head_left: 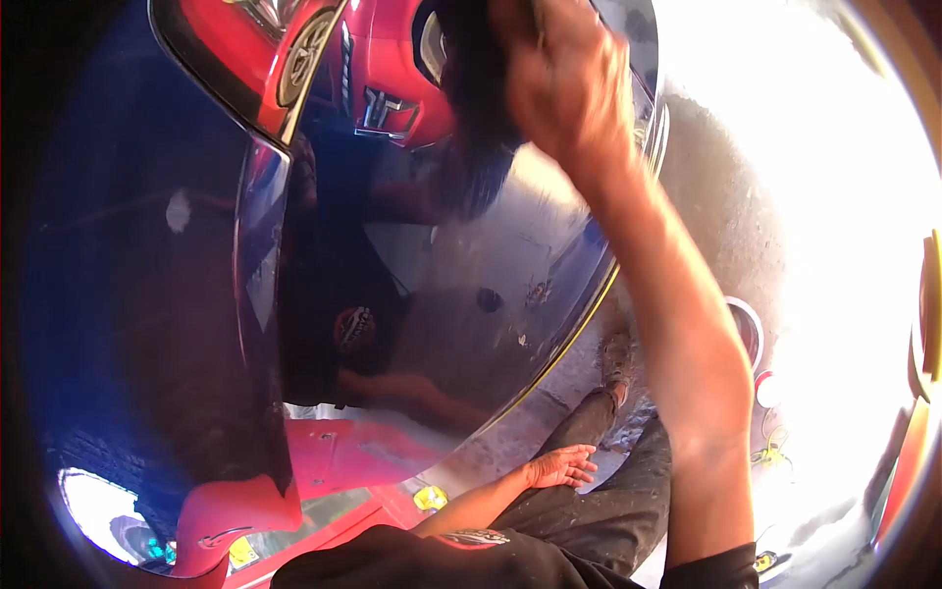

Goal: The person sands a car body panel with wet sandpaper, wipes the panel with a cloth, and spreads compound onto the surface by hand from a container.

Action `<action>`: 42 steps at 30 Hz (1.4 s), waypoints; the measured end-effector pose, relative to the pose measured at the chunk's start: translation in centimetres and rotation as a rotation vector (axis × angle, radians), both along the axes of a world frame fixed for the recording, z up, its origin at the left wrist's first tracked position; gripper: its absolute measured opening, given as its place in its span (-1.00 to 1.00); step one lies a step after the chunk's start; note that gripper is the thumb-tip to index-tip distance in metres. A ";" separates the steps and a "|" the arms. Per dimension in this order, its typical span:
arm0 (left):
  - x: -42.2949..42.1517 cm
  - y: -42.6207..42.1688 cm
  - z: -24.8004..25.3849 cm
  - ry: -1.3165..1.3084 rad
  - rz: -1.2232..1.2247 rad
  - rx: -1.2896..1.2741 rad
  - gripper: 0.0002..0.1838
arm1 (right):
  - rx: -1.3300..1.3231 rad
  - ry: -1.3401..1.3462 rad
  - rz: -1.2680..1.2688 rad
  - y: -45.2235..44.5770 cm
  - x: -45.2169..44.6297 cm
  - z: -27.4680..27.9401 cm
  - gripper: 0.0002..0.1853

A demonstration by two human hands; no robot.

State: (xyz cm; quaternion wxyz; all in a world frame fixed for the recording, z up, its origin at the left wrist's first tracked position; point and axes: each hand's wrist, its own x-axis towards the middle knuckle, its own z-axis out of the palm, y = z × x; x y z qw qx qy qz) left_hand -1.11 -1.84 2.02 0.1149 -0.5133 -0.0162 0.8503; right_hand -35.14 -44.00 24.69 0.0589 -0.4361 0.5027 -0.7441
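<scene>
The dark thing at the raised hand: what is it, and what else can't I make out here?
All in the head view:
- Dark thing: motion blur and deep shadow hide what it is; the top edge cuts it off.
- Right hand: its fingers are blurred, so the grip is unclear.
- Ground: glare washes out much of its right side.
- Shirt emblem: too small and slanted to read.
- Dark glossy panel: the top edge cuts it off.

Harsh white glare from the right washes out the floor [721,187] there, while the left edge sinks into near-black. The dark glossy panel [422,285] throws back bright patches and mirrored shapes. Motion blur softens the raised hand [574,88], and the wide lens bends the outer edges into a dark, curved rim.
</scene>
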 end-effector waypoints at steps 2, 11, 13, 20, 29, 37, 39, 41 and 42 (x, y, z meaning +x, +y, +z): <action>0.4 0.8 -0.1 0.010 0.016 0.005 -0.36 | 0.082 -0.051 0.034 1.8 0.6 0.0 -0.55; 0.3 0.3 -0.2 -0.015 0.007 -0.001 -0.37 | 0.060 0.162 0.005 0.4 0.6 -1.6 -0.83; 0.2 0.3 -0.4 -0.050 0.033 0.051 -0.36 | 0.015 0.016 0.056 -1.9 -1.8 -1.2 -0.59; -1.4 0.1 -0.4 -0.057 0.059 0.086 -0.46 | 0.390 -0.521 0.161 19.6 3.9 -16.9 -0.65; -3.6 2.3 -2.9 -0.118 0.053 0.262 -0.38 | 1.310 -0.563 -0.007 43.2 0.9 -40.8 -0.60; -6.4 1.7 -4.2 -0.113 0.233 0.353 -0.30 | 1.268 -0.177 0.232 46.7 0.9 -54.2 -0.41; -6.7 1.8 -4.7 -0.101 0.256 0.361 -0.28 | 1.221 -0.182 0.112 47.6 -0.2 -57.0 -0.53; -6.7 1.9 -5.0 -0.100 0.290 0.377 -0.26 | 1.257 -0.232 -0.031 47.8 -1.8 -58.7 -0.65; -6.8 1.9 -5.2 -0.100 0.311 0.388 -0.25 | 1.315 -0.275 -0.117 47.9 -2.8 -59.6 -0.71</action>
